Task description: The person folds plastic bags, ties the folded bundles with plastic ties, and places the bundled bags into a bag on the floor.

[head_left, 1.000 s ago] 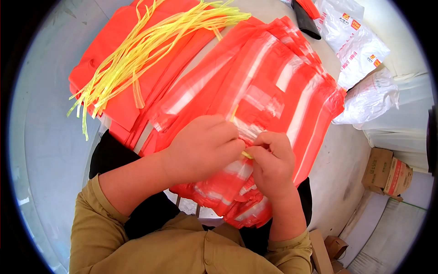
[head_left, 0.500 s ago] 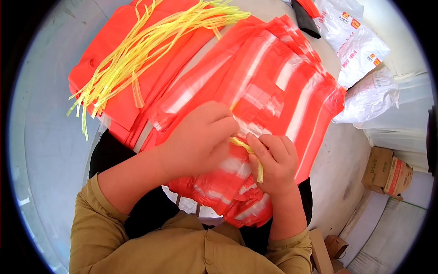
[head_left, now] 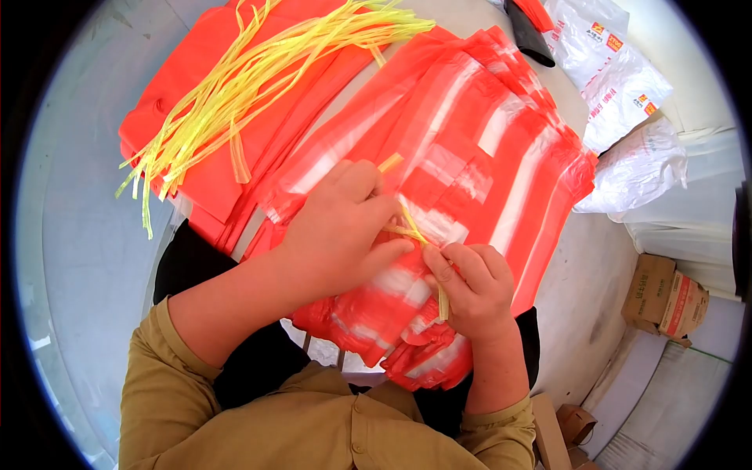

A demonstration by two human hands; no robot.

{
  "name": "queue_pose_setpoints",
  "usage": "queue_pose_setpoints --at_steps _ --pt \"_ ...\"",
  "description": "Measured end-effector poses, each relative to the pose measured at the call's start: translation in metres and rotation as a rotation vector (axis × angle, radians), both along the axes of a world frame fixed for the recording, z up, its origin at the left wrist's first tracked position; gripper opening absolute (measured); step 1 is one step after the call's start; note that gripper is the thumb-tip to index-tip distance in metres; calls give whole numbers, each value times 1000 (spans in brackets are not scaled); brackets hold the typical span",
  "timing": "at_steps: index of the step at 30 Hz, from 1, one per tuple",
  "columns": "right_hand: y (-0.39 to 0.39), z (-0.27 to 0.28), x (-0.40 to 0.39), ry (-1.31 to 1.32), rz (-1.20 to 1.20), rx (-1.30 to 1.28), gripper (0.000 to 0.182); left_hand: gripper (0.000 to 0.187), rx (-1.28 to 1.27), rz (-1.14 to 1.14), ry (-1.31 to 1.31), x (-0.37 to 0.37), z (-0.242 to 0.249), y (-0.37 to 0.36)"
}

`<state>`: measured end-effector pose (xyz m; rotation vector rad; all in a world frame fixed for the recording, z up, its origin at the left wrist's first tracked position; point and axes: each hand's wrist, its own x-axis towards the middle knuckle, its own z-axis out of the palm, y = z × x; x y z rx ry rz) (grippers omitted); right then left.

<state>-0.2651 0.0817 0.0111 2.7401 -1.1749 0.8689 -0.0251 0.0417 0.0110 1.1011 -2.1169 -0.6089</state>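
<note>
A stack of red plastic bags (head_left: 521,180) with glossy whitish bands lies across my lap, its near end gathered and crumpled. Over the gathered part, a yellow plastic strip (head_left: 412,225) crosses itself between my hands. My left hand (head_left: 337,227) is closed on one part of this strip, and a loose end pokes out above the knuckles. Thumb and forefinger of my right hand (head_left: 474,286) pinch the strip near the crossing, with a short tail hanging below them. What the left fingers grip is partly hidden behind the hand.
A bundle of yellow strips (head_left: 227,94) lies on flat red sheets (head_left: 168,110) at the upper left. White printed plastic sacks (head_left: 627,98) stand at the upper right. Cardboard boxes (head_left: 664,296) sit on the right, with more at the lower right.
My left hand has turned and its fingers have opened a little. The strip now shows a crossing, with one end sticking up past the left knuckles. My right hand keeps its pinch, slightly lower.
</note>
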Motion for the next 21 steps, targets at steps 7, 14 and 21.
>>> queue_pose_setpoints --at_steps 7,14,21 --pt "2 3 -2 10 53 -23 33 43 -10 37 -67 -2 -1 1" --pt "2 16 -4 15 -48 -14 33 45 -19 86 -111 -4 1 1" --pt "3 6 -3 -2 -30 37 19 46 -47 102 -115 -2 0 -6"
